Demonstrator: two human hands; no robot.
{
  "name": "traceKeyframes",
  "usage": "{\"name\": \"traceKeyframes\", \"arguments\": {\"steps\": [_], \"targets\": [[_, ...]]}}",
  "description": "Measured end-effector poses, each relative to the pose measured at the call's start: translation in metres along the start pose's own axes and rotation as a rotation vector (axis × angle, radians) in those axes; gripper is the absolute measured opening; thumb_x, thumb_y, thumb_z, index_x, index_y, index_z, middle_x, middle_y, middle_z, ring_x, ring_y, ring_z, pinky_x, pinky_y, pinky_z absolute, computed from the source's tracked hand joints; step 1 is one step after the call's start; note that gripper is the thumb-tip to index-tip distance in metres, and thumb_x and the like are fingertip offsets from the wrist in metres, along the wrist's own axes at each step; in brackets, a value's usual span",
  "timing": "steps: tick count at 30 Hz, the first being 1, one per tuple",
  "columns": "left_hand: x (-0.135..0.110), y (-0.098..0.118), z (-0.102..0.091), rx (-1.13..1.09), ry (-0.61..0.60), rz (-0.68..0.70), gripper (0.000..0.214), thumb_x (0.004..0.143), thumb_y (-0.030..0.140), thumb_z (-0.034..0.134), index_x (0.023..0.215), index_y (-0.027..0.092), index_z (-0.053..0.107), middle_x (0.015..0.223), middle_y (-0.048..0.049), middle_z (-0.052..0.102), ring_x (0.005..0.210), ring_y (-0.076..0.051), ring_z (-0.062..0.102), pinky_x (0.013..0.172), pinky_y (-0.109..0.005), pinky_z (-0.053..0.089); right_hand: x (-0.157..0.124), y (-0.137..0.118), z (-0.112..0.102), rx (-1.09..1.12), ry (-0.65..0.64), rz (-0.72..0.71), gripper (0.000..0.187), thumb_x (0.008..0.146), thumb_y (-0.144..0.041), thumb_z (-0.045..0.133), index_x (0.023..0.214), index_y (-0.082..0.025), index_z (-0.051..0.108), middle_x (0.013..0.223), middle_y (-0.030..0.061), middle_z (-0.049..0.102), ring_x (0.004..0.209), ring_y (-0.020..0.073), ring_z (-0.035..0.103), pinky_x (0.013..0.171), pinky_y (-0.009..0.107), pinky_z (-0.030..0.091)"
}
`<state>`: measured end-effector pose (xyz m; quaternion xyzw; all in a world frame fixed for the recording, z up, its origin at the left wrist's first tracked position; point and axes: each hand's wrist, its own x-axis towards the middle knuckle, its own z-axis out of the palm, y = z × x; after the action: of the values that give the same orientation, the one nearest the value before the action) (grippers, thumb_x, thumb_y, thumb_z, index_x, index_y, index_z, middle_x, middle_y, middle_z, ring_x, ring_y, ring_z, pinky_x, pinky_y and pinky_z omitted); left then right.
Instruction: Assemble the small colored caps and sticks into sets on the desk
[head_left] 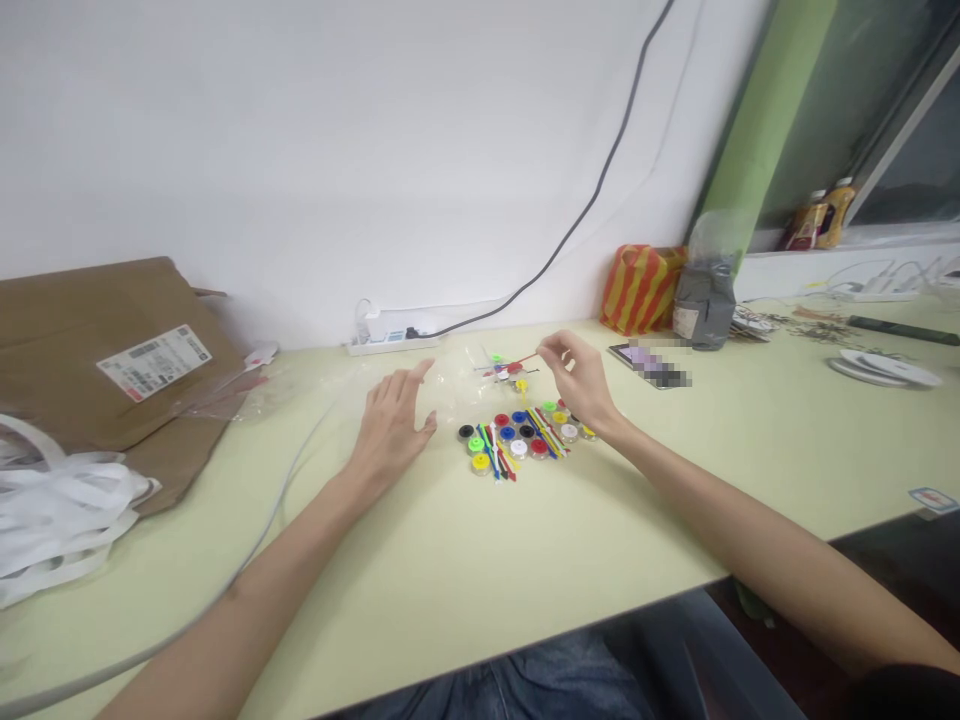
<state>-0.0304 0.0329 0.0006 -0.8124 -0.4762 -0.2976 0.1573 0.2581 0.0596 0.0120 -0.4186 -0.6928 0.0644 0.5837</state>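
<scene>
Right hand [577, 378] pinched shut on thin red stick [527, 359], lifting it clear; left hand [390, 432] open, fingers spread, beside coloured round caps [510, 435], grouped within reach.

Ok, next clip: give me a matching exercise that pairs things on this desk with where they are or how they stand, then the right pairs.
Things
1. left hand
2. right hand
3. white power strip
4. red-and-yellow striped bag

Places or states
A. against the wall, a dark cable leading up from it
B. pinching a thin red stick
C. at the wall, beside a grey bag
D. open, fingers spread, next to clear plastic

Pairs: 1-D, 2-B, 3-A, 4-C
</scene>
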Motion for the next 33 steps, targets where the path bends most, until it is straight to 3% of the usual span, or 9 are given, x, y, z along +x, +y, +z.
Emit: {"name": "traceKeyframes", "arguments": {"steps": [9, 17, 23, 28, 30, 33], "targets": [[0.0, 0.007, -0.001, -0.025, -0.05, 0.048, 0.072, 0.085, 0.021, 0.056, 0.151, 0.023, 0.029, 0.122, -0.0111, 0.055, 0.112, -0.03, 0.052, 0.098, -0.047, 0.042, -0.013, -0.024, 0.012, 0.277, -0.068, 0.12, 0.02, 0.092, -0.037, 0.061, 0.085, -0.018, 0.066, 0.082, 0.0023, 0.069, 0.078, 0.0161, 0.063, 0.074, 0.029, 0.047], [0.0, 0.008, -0.002, -0.044, -0.071, 0.03, 0.074, 0.084, 0.021, 0.058, 0.151, 0.024, 0.028, 0.123, -0.0103, 0.055, 0.113, -0.03, 0.052, 0.099, -0.046, 0.041, -0.012, -0.028, 0.008, 0.336, 0.033, 0.112, 0.019, 0.09, -0.036, 0.065, 0.086, -0.019, 0.069, 0.078, 0.0021, 0.07, 0.078, 0.0166, 0.065, 0.075, 0.031, 0.048], [0.0, 0.021, -0.003, -0.096, -0.09, 0.049, 0.076, 0.085, 0.025, 0.06, 0.152, 0.027, 0.026, 0.123, -0.0098, 0.056, 0.114, -0.03, 0.053, 0.097, -0.046, 0.043, -0.019, -0.04, 0.014, 0.438, -0.073, 0.153, 0.018, 0.082, -0.037, 0.074, 0.083, -0.019, 0.074, 0.085, 0.005, 0.075, 0.079, 0.0188, 0.069, 0.076, 0.033, 0.052], [-0.001, 0.025, -0.005, -0.197, -0.073, 0.003, 0.074, 0.084, 0.024, 0.062, 0.15, 0.027, 0.029, 0.121, -0.0086, 0.057, 0.115, -0.028, 0.054, 0.098, -0.046, 0.044, -0.023, -0.049, 0.015, 0.51, -0.267, 0.089, 0.023, 0.092, -0.036, 0.062, 0.107, -0.022, 0.074, 0.103, 0.0059, 0.077, 0.106, 0.022, 0.069, 0.098, 0.039, 0.05], [-0.002, 0.023, -0.005, -0.253, -0.045, -0.039, 0.072, 0.084, 0.024, 0.061, 0.15, 0.028, 0.031, 0.118, -0.0075, 0.057, 0.112, -0.027, 0.056, 0.098, -0.045, 0.046, -0.02, -0.043, 0.013, 0.501, -0.267, 0.047, 0.029, 0.097, -0.031, 0.053, 0.12, -0.023, 0.069, 0.111, 0.0059, 0.075, 0.114, 0.0215, 0.066, 0.102, 0.041, 0.047], [-0.001, 0.02, -0.003, -0.303, 0.008, -0.076, 0.067, 0.085, 0.025, 0.06, 0.147, 0.028, 0.035, 0.117, -0.0071, 0.057, 0.112, -0.026, 0.056, 0.098, -0.044, 0.047, -0.015, -0.025, 0.009, 0.303, -0.196, 0.021, 0.033, 0.097, -0.02, 0.046, 0.123, -0.023, 0.066, 0.115, 0.0066, 0.073, 0.11, 0.0209, 0.066, 0.095, 0.038, 0.048]]}}
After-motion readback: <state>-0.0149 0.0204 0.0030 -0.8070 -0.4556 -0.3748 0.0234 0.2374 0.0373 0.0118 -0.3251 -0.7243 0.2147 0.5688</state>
